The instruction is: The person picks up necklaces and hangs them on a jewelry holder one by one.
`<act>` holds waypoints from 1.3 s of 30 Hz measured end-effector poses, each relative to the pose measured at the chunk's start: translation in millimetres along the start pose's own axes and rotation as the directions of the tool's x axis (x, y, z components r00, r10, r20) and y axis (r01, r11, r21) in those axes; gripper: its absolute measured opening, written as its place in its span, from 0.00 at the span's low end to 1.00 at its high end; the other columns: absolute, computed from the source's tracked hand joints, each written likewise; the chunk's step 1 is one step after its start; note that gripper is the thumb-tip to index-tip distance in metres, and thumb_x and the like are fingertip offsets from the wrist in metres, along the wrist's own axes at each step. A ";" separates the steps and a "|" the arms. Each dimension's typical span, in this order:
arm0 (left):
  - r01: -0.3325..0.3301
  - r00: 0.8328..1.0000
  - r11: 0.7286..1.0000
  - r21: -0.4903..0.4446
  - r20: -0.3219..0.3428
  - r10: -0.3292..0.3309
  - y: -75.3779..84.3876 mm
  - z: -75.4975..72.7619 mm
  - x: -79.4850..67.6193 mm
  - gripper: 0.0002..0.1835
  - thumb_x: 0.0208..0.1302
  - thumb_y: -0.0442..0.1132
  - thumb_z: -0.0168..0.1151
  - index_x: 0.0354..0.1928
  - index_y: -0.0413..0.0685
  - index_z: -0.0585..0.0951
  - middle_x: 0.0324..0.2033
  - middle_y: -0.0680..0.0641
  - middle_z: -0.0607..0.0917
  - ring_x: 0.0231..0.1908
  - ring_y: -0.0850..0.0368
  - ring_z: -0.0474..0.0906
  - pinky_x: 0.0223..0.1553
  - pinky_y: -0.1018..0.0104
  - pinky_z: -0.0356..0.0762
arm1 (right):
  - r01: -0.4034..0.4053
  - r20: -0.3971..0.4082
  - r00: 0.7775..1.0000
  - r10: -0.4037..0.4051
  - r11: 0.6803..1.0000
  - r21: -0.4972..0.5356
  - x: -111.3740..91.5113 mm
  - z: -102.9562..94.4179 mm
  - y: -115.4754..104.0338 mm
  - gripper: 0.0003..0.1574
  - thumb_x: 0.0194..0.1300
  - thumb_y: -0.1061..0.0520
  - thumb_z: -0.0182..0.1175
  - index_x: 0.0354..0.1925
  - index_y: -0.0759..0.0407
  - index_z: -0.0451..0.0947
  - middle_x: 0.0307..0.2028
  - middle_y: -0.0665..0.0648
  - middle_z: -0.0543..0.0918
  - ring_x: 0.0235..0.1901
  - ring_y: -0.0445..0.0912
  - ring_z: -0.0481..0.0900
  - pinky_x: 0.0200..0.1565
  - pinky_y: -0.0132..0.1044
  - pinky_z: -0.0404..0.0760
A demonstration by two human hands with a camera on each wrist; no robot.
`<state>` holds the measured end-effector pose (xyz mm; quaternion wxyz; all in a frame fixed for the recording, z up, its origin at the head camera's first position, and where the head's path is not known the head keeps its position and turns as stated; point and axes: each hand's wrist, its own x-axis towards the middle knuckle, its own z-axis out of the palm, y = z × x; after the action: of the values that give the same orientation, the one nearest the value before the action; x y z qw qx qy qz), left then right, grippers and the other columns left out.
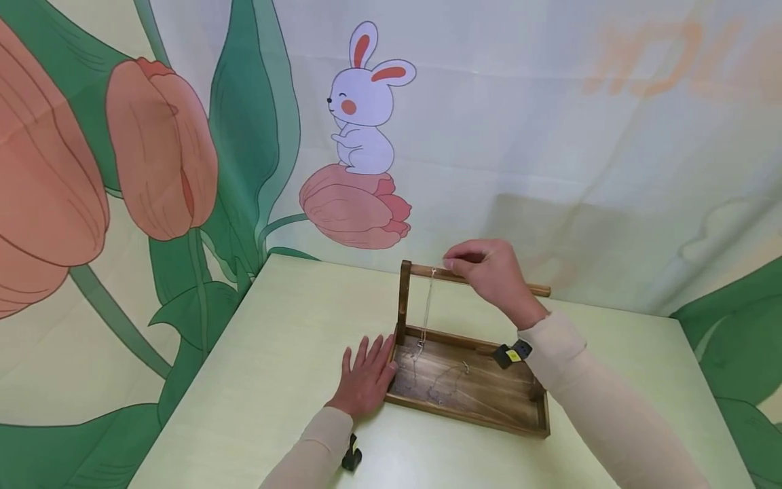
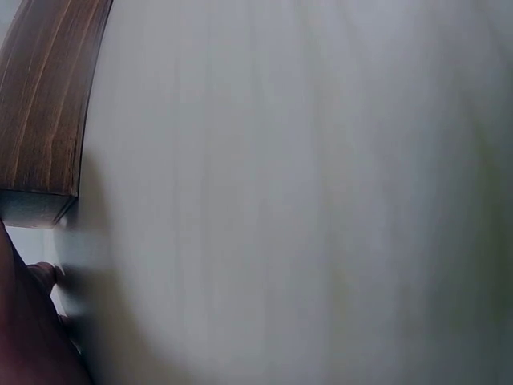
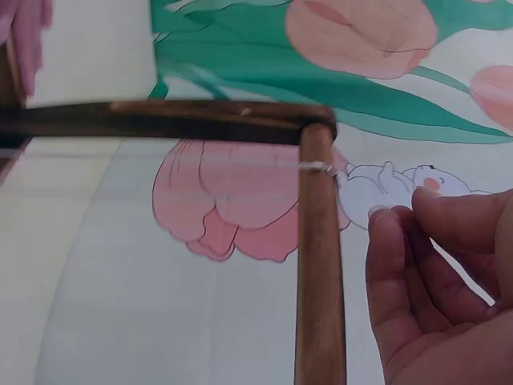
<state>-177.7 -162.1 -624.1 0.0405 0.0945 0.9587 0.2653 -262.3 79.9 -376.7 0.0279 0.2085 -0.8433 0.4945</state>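
Near the middle of the frame, right of centre, we see a wooden stand: a tray (image 1: 467, 415) on the table (image 1: 263, 380), with a post (image 1: 403, 299) at its left end and a bar (image 1: 452, 275) running right from the top. A chain (image 1: 427, 305) is looped over the bar near the post and hangs down into the tray. Other thin strands (image 1: 449, 388) lie on the tray floor, lower centre.

Our right hand (image 1: 497, 275) is raised beside the bar, fingers bent, thumb and fingertips close together; we cannot tell whether they pinch anything fine. In the right wrist view it sits at the lower right, just beside the bar. Our left hand (image 1: 365, 384), at lower centre, lies spread on the table against the tray's left side. Behind, a cloth (image 1: 519, 149) shows a rabbit (image 1: 366, 146) at upper centre.
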 end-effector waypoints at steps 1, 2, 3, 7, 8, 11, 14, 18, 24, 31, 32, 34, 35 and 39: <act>0.000 1.000 1.000 -0.001 0.002 0.000 0.0 0.1 0.0 0.33 0.84 0.58 0.35 0.85 0.62 0.48 0.84 0.46 0.54 0.84 0.39 0.42 0.80 0.33 0.34 | -0.018 -0.002 1.000 0.018 0.999 0.029 -2.2 -0.8 0.3 0.06 0.69 0.60 0.69 0.42 0.59 0.91 0.42 0.61 0.92 0.40 0.47 0.88 0.41 0.36 0.85; 0.000 1.000 1.000 -0.003 0.005 0.000 0.0 0.0 -0.1 0.33 0.84 0.58 0.35 0.85 0.63 0.48 0.84 0.46 0.54 0.84 0.39 0.42 0.80 0.33 0.34 | -0.035 -0.005 0.999 0.036 0.997 0.062 -4.3 -1.5 0.3 0.07 0.69 0.59 0.69 0.42 0.60 0.91 0.42 0.61 0.92 0.40 0.47 0.88 0.42 0.37 0.85; -0.001 1.000 1.000 -0.005 0.005 0.001 0.0 -0.1 0.0 0.33 0.84 0.58 0.34 0.85 0.63 0.47 0.84 0.46 0.54 0.84 0.39 0.41 0.80 0.33 0.33 | -0.054 -0.007 0.998 0.055 0.994 0.093 -6.4 -1.9 0.7 0.07 0.69 0.59 0.70 0.42 0.60 0.91 0.42 0.61 0.92 0.39 0.46 0.88 0.42 0.36 0.86; 0.003 1.000 1.000 -0.017 0.005 -0.003 0.4 0.5 -0.3 0.33 0.84 0.58 0.34 0.85 0.62 0.48 0.84 0.46 0.54 0.84 0.39 0.41 0.80 0.33 0.33 | -0.109 0.001 0.994 0.111 0.967 0.230 -14.7 -1.4 2.4 0.10 0.68 0.60 0.70 0.44 0.65 0.90 0.40 0.58 0.92 0.37 0.43 0.91 0.46 0.37 0.89; 0.005 1.000 1.000 -0.018 0.005 -0.005 0.3 0.3 -0.4 0.33 0.84 0.58 0.34 0.85 0.62 0.48 0.84 0.46 0.54 0.84 0.39 0.41 0.80 0.32 0.33 | -0.120 0.006 0.992 0.122 0.958 0.262 -16.4 -0.4 2.5 0.10 0.68 0.60 0.70 0.45 0.66 0.89 0.39 0.57 0.92 0.37 0.42 0.91 0.47 0.37 0.89; 0.015 1.000 1.000 -0.006 0.008 -0.015 -0.1 0.6 0.1 0.34 0.84 0.58 0.35 0.85 0.62 0.48 0.84 0.46 0.54 0.84 0.39 0.41 0.80 0.33 0.33 | -0.148 0.027 0.989 0.147 0.932 0.332 -22.8 2.6 3.3 0.12 0.68 0.63 0.69 0.47 0.70 0.87 0.38 0.56 0.91 0.36 0.42 0.91 0.48 0.38 0.90; 0.018 1.000 1.000 0.001 0.010 -0.018 0.0 0.8 1.1 0.33 0.84 0.58 0.35 0.85 0.61 0.48 0.84 0.46 0.54 0.84 0.40 0.41 0.80 0.33 0.33 | -0.177 0.041 0.984 0.173 0.917 0.358 -30.1 4.9 6.4 0.13 0.68 0.63 0.69 0.48 0.71 0.87 0.39 0.55 0.91 0.37 0.42 0.92 0.49 0.39 0.90; 0.021 1.000 1.000 -0.002 0.013 -0.021 1.2 -0.2 2.0 0.33 0.84 0.58 0.35 0.85 0.62 0.48 0.84 0.47 0.54 0.85 0.40 0.41 0.80 0.33 0.33 | -0.195 0.046 0.980 0.191 0.915 0.353 -38.6 6.7 12.4 0.12 0.69 0.62 0.68 0.48 0.68 0.88 0.43 0.58 0.92 0.38 0.43 0.92 0.50 0.39 0.90; 0.016 1.000 1.000 -0.010 0.017 -0.016 4.5 -2.6 1.8 0.33 0.84 0.58 0.35 0.85 0.61 0.48 0.84 0.47 0.54 0.84 0.39 0.41 0.80 0.32 0.33 | -0.225 0.042 0.974 0.225 0.912 0.344 -53.9 9.1 20.1 0.11 0.69 0.63 0.68 0.48 0.66 0.88 0.48 0.68 0.90 0.39 0.43 0.92 0.49 0.38 0.90; 0.012 1.000 1.000 -0.003 0.004 -0.012 2.6 -6.3 3.8 0.33 0.84 0.58 0.35 0.85 0.61 0.48 0.84 0.46 0.54 0.84 0.39 0.41 0.80 0.32 0.33 | -0.225 0.057 0.974 0.219 0.910 0.348 -62.4 19.9 31.8 0.11 0.69 0.63 0.68 0.48 0.68 0.88 0.46 0.66 0.91 0.38 0.45 0.92 0.47 0.38 0.90; 0.011 1.000 1.000 -0.010 0.001 -0.011 2.9 -6.4 3.8 0.33 0.85 0.57 0.35 0.85 0.61 0.48 0.84 0.46 0.54 0.84 0.39 0.41 0.80 0.32 0.33 | -0.226 0.060 0.974 0.219 0.909 0.351 -64.1 21.5 33.6 0.12 0.69 0.64 0.68 0.48 0.69 0.87 0.46 0.67 0.91 0.38 0.44 0.92 0.46 0.38 0.90; 0.010 1.000 1.000 -0.020 0.002 -0.010 3.5 -5.5 3.8 0.33 0.85 0.57 0.35 0.85 0.61 0.49 0.84 0.45 0.55 0.84 0.38 0.42 0.80 0.32 0.32 | -0.245 0.073 0.969 0.235 0.901 0.358 -69.3 24.0 36.4 0.12 0.69 0.65 0.67 0.49 0.70 0.87 0.44 0.65 0.92 0.37 0.42 0.92 0.46 0.37 0.90; 0.010 1.000 1.000 -0.022 0.006 -0.010 4.1 -5.0 3.5 0.33 0.85 0.57 0.35 0.85 0.61 0.48 0.84 0.45 0.54 0.84 0.38 0.41 0.80 0.32 0.32 | -0.253 0.079 0.967 0.241 0.897 0.361 -72.3 25.5 38.2 0.13 0.69 0.65 0.68 0.49 0.71 0.87 0.43 0.64 0.92 0.37 0.42 0.92 0.46 0.38 0.90; 0.017 1.000 1.000 -0.024 0.016 -0.016 3.9 -2.9 2.1 0.33 0.85 0.57 0.35 0.85 0.62 0.48 0.84 0.46 0.54 0.84 0.39 0.41 0.80 0.32 0.32 | -0.280 0.101 0.960 0.261 0.891 0.359 -85.3 32.2 47.1 0.13 0.67 0.62 0.70 0.48 0.69 0.88 0.41 0.60 0.93 0.37 0.42 0.91 0.46 0.38 0.90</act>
<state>-179.5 -159.9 -619.6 0.0512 0.0882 0.9558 0.2757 -197.3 100.3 -453.4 -0.1021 0.1033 -0.7562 0.6380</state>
